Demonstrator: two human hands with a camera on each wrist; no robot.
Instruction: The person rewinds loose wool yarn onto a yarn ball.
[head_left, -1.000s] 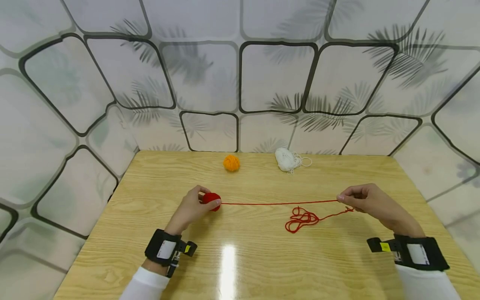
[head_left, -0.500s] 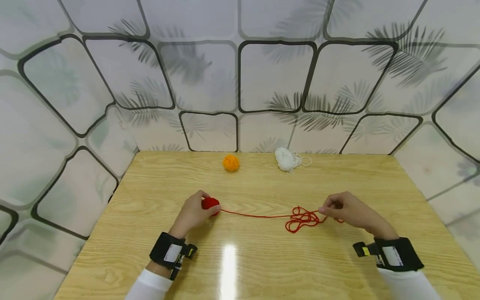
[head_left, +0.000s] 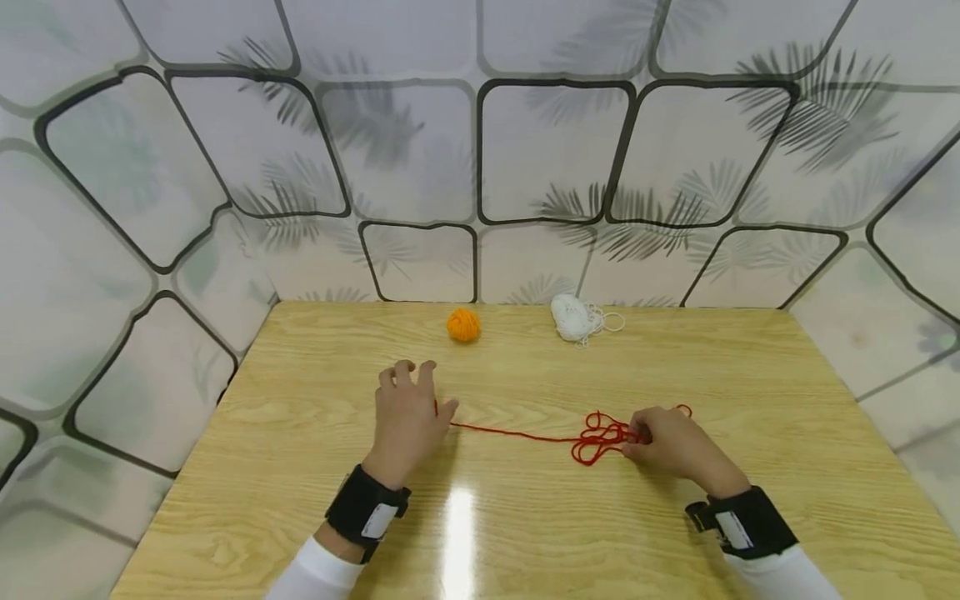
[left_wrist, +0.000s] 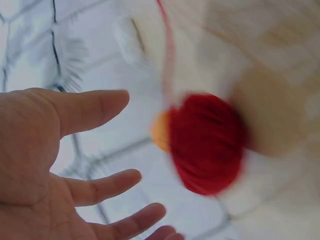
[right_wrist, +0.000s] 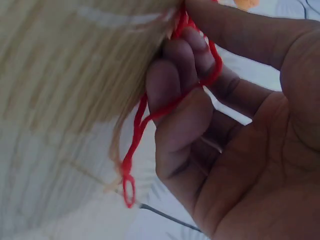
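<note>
My left hand point(head_left: 408, 421) is spread, palm toward the ball of red yarn point(left_wrist: 207, 145). In the left wrist view, fingers and thumb stand apart from the ball, which looks blurred; the head view shows it almost wholly hidden behind the hand. From the ball a red strand point(head_left: 510, 432) runs right across the table into a loose tangle of red yarn point(head_left: 600, 437). At the tangle's right side, my right hand point(head_left: 671, 446) pinches some of the yarn between thumb and fingers. A loop of red yarn point(right_wrist: 216, 65) crosses its fingers, and a small knotted end point(right_wrist: 128, 175) dangles below.
A ball of orange yarn point(head_left: 463, 325) sits at the back of the wooden table point(head_left: 300, 367). To its right lies a white yarn bundle point(head_left: 573, 319) with loose loops. Patterned cloth walls point(head_left: 555, 158) rise behind and at both sides.
My left hand has let go of the red ball and spread its fingers. The right hand has come left and down to the tangle, and the strand, taut before, now lies slack.
</note>
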